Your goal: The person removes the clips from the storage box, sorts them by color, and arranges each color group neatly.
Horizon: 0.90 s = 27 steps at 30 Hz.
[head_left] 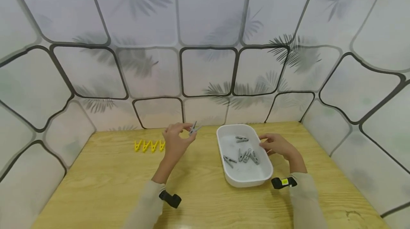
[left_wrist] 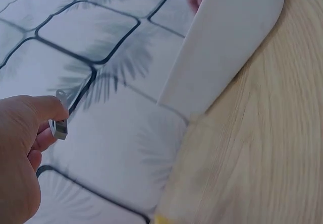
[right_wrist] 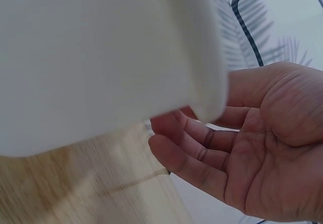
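Note:
My left hand (head_left: pixel 176 140) pinches a grey clothespin (head_left: pixel 193 128) between thumb and fingertips, above the far part of the table. The left wrist view shows the same clothespin (left_wrist: pixel 60 123) held end-on. A white plastic tub (head_left: pixel 229 178) stands right of centre, with several grey clothespins (head_left: pixel 246 155) lying loose on its floor. My right hand (head_left: pixel 278 146) holds the tub's right rim; in the right wrist view its curled fingers (right_wrist: pixel 192 166) reach around the lip, their tips partly hidden behind it. Several yellow clothespins (head_left: pixel 149 146) stand in a row left of my left hand.
The wooden table (head_left: pixel 96 190) ends at a patterned wall covering (head_left: pixel 208 72), which rises behind it and along both sides. Dark bands with small devices (head_left: pixel 170 199) sit on both wrists.

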{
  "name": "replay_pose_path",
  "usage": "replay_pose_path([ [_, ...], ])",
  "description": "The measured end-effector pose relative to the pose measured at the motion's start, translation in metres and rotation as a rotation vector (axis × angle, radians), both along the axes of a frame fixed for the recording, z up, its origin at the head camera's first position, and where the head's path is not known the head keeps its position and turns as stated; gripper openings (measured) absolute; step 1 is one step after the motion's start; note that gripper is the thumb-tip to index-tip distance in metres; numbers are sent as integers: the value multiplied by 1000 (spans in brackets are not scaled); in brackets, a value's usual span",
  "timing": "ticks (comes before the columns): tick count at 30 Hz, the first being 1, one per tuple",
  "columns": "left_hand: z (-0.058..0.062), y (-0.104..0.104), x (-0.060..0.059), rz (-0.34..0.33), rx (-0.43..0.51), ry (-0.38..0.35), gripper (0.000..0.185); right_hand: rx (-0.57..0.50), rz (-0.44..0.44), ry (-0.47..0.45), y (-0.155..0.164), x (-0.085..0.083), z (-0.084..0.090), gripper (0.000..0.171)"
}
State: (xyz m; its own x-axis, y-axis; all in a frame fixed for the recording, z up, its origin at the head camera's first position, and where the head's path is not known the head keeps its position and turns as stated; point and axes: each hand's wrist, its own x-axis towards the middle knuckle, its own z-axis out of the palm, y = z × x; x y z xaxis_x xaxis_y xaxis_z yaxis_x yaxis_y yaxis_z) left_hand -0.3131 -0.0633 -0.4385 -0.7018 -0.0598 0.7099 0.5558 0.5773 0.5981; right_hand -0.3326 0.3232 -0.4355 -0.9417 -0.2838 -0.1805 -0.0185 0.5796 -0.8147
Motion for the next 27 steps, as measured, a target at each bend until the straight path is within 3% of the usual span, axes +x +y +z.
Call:
replay_pose_path([
  [7,2,-43,14,136,28,-8,25,-3,-20,8,0,0,-1,47],
  [13,-4,-73,26,228,80,-49,25,1,-23,8,-3,4,1,46],
  [20,-11,-93,43,340,130,-94,22,13,-8,27,-6,4,5,46],
  [27,-21,-109,47,436,126,-144,21,26,-10,11,-5,2,5,47],
])
